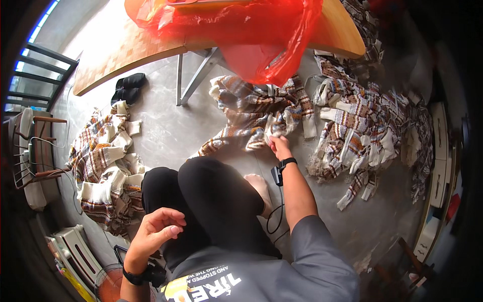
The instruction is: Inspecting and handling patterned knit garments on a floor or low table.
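My right hand (280, 145) reaches forward, its fingers closed on the pale edge of a patterned knit sweater (245, 109). The sweater lies rumpled on the floor in front of my knees, striped in brown, white, orange and blue-grey. Part of it is covered by a red plastic bag (264, 45) hanging off the table. Above my lap, my left hand (158, 228) holds nothing; its fingers are curled, with the thumb apart from them. To the left lies a heap of similar knit sweaters (102, 162) with cream ribbed cuffs. A larger pile of knit pieces (362, 128) spreads at the right.
A wooden table (124, 56) with metal legs (196, 79) stands ahead. Black items (128, 88) lie under its left side. A wire-guarded fan (111, 281) sits at lower left. White drawers (439, 151) line the right. A cable (279, 211) trails from my right wrist.
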Demonstrator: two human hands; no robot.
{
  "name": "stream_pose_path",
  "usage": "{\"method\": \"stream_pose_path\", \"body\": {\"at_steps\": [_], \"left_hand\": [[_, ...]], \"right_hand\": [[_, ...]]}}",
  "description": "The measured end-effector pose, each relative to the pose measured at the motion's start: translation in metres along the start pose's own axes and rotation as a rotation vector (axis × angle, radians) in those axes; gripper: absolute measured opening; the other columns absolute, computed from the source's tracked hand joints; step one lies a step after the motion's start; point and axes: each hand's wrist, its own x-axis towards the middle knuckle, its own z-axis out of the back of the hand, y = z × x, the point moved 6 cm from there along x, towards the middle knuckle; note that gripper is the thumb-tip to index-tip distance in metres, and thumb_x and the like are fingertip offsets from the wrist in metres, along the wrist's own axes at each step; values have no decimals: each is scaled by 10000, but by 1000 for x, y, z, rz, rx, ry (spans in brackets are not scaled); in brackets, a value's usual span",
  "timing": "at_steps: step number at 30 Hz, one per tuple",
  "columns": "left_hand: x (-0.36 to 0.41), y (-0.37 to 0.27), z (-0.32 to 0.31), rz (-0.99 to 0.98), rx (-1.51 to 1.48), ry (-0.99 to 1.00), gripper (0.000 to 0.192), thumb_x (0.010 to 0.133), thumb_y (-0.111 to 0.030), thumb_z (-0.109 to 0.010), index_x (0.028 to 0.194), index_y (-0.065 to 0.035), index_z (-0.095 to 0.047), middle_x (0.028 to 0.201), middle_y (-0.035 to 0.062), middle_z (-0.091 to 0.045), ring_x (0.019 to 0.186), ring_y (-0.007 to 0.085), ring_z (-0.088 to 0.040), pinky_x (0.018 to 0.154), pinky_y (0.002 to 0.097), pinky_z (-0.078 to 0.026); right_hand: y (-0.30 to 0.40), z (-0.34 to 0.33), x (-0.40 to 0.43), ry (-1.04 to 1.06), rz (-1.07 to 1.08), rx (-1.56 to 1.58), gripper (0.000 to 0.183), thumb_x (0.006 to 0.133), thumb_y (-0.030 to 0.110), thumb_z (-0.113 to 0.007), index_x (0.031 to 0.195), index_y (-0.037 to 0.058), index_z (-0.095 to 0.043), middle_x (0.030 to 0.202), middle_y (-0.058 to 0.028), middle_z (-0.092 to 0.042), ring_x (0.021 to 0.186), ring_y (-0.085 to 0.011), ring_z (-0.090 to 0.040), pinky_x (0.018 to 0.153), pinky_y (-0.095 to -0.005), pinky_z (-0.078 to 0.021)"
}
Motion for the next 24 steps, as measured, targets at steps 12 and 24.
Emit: {"method": "stream_pose_path", "body": {"at_steps": [12, 24], "left_hand": [[17, -56, -39, -478, 442, 109, 622, 766, -10, -666, 1323, -100, -404, 1217, 84, -449, 1051, 180, -488, 825, 276, -464], [-60, -109, 45, -872, 67, -218, 438, 911, -219, -563, 1302, -64, -441, 1187, 134, -552, 1093, 205, -537, 905, 324, -468]], "right_hand": [[190, -39, -294, 643, 356, -388, 185, 703, 112, -675, 873, 48, -643, 710, 7, -597, 589, -57, -519, 477, -203, -405], [291, -187, -513, 1127, 964, 359, 313, 844, 205, -546, 1014, -57, -545, 762, -101, -629, 625, -140, -589, 604, -256, -497]]}}
